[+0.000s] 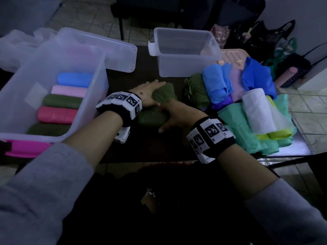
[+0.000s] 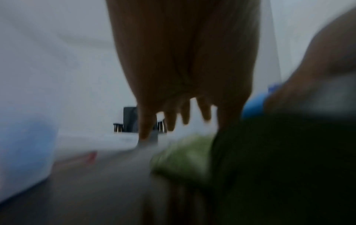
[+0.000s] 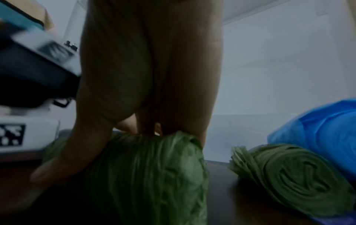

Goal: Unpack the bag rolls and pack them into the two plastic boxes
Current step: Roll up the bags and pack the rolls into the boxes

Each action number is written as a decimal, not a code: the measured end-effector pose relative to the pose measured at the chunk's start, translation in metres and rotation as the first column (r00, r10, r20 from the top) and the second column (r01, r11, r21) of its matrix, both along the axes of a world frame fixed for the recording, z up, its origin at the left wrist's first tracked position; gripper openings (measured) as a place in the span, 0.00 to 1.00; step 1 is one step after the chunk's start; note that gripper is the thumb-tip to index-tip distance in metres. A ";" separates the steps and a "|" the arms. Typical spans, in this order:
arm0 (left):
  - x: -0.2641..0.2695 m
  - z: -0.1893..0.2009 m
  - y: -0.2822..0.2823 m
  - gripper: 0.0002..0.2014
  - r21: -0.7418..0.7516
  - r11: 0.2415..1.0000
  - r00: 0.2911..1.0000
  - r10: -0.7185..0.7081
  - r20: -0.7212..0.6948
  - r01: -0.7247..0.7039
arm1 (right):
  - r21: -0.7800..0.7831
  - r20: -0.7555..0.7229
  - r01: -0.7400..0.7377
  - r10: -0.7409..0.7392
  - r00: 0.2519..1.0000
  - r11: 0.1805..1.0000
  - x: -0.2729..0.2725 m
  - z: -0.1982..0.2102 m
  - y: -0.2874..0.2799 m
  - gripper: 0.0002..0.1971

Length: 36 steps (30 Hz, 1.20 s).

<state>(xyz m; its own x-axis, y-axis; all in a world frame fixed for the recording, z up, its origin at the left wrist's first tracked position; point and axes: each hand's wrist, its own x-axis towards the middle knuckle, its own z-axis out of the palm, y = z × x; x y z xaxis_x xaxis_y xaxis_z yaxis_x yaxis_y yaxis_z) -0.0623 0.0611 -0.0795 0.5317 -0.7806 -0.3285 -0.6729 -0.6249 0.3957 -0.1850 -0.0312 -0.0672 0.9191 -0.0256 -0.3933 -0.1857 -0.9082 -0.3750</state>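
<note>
A dark green bag roll [image 1: 152,118] lies on the dark table between the two boxes. My right hand [image 1: 178,114] grips it from above, fingers over the top and thumb along its near side; the right wrist view shows that right hand [image 3: 150,68] on the green roll [image 3: 154,175]. My left hand [image 1: 149,92] rests flat with straight fingers against the roll's far end. The left wrist view is blurred, showing the left hand [image 2: 183,76] with spread fingers. The left plastic box [image 1: 92,103] holds several rolls: blue, pink, green, red, green. The right plastic box [image 1: 185,32] looks empty.
A pile of loose rolls lies at the right: another green roll [image 1: 198,91], a blue roll [image 1: 216,84], a white roll [image 1: 256,110], teal bags [image 1: 237,128]. A clear lid [image 1: 109,50] sits behind the left box. A pink lid [image 1: 26,147] pokes out under that box. Bags stand on the floor beyond.
</note>
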 end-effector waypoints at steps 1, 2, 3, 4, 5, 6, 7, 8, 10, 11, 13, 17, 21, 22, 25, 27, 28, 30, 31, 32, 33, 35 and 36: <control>-0.002 0.007 0.000 0.33 -0.020 0.999 0.999 0.037 0.024 -0.036 | -0.014 -0.016 -0.003 0.003 1.000 1.000 0.001 0.001 -0.001 0.34; -0.006 0.014 0.001 0.28 -0.051 0.996 0.995 0.081 0.053 -0.078 | -0.014 -0.031 0.000 0.000 1.000 1.000 0.003 0.000 -0.002 0.34; -0.010 0.021 0.002 0.22 -0.090 0.988 0.989 0.132 0.068 -0.126 | -0.005 -0.043 0.011 -0.011 0.999 1.000 0.004 -0.001 -0.004 0.33; -0.014 0.027 0.004 0.17 -0.124 0.977 0.981 0.182 0.062 -0.174 | 0.011 -0.051 0.035 -0.034 0.998 0.999 0.005 -0.001 -0.006 0.34; -0.018 0.031 0.007 0.13 -0.143 0.966 0.974 0.225 0.040 -0.217 | 0.035 -0.051 0.069 -0.067 0.996 0.997 0.006 -0.001 -0.009 0.35; -0.023 0.033 0.011 0.09 -0.143 0.958 0.968 0.252 0.014 -0.247 | 0.060 -0.050 0.107 -0.104 0.993 0.992 0.006 -0.002 -0.011 0.35; -0.027 0.034 0.015 0.09 -0.131 0.957 0.965 0.261 -0.006 -0.260 | 0.076 -0.046 0.133 -0.130 0.990 0.988 0.007 -0.002 -0.013 0.34; -0.032 0.033 0.020 0.10 -0.103 0.960 0.966 0.257 -0.027 -0.259 | 0.080 -0.043 0.148 -0.145 0.989 0.986 0.008 -0.003 -0.014 0.33; -0.041 0.031 0.031 0.17 -0.030 0.973 0.972 0.228 -0.060 -0.230 | 0.079 -0.038 0.155 -0.152 0.988 0.985 0.009 -0.006 -0.016 0.32; -0.045 0.029 0.035 0.21 -0.006 0.979 0.977 0.203 -0.061 -0.204 | 0.079 -0.032 0.158 -0.156 0.987 0.984 0.010 -0.007 -0.016 0.30; -0.051 0.025 0.043 0.28 -0.003 0.985 0.983 0.171 -0.067 -0.172 | 0.046 -0.029 0.137 -0.136 0.990 0.989 0.010 -0.007 -0.015 0.27; -0.056 0.025 0.043 0.32 -0.028 0.990 0.988 0.134 -0.069 -0.137 | -0.180 0.006 0.105 -0.106 0.994 0.978 0.004 -0.009 -0.007 0.27; -0.056 0.022 0.035 0.22 -0.026 0.991 0.991 0.135 0.002 -0.135 | -0.355 0.264 0.149 -0.054 0.963 0.923 -0.012 -0.017 0.017 0.26; -0.054 0.020 0.033 0.22 -0.029 0.991 0.991 0.132 0.019 -0.132 | -0.373 0.269 0.130 -0.027 0.963 0.919 -0.015 -0.020 0.021 0.24; -0.047 0.020 0.030 0.28 -0.024 0.994 0.994 0.109 0.015 -0.109 | -0.394 0.249 0.103 -0.002 0.969 0.913 -0.018 -0.027 0.021 0.27; -0.043 0.024 0.029 0.29 0.038 0.995 0.996 0.087 -0.015 -0.087 | -0.389 0.230 0.079 0.014 0.973 0.918 -0.017 -0.026 0.019 0.29; -0.042 0.026 0.028 0.30 0.084 0.994 0.996 0.079 -0.028 -0.076 | -0.389 0.216 0.062 0.025 0.976 0.919 -0.017 -0.024 0.017 0.29; -0.042 0.029 0.027 0.30 0.165 0.985 0.997 0.054 -0.048 -0.045 | -0.384 0.167 0.024 0.044 0.985 0.923 -0.016 -0.019 0.013 0.28; -0.042 0.029 0.028 0.29 0.187 0.982 0.998 0.040 -0.057 -0.029 | -0.367 0.131 0.005 0.047 0.990 0.930 -0.015 -0.017 0.011 0.27; -0.043 0.028 0.028 0.28 0.196 0.980 0.997 0.034 -0.068 -0.020 | -0.336 0.083 -0.011 0.041 0.996 0.942 -0.014 -0.014 0.009 0.27; -0.045 0.027 0.029 0.27 0.193 0.981 0.996 0.038 -0.079 -0.022 | -0.289 0.028 -0.016 0.026 0.999 0.957 -0.012 -0.011 0.007 0.27; -0.049 0.024 0.033 0.29 0.146 0.987 0.994 0.078 -0.074 -0.066 | -0.183 -0.072 -0.011 -0.002 0.997 0.983 -0.007 -0.005 0.003 0.26; -0.050 0.023 0.034 0.28 0.101 0.991 0.994 0.097 -0.048 -0.092 | -0.149 -0.110 -0.015 -0.002 0.994 0.989 -0.005 -0.002 0.002 0.26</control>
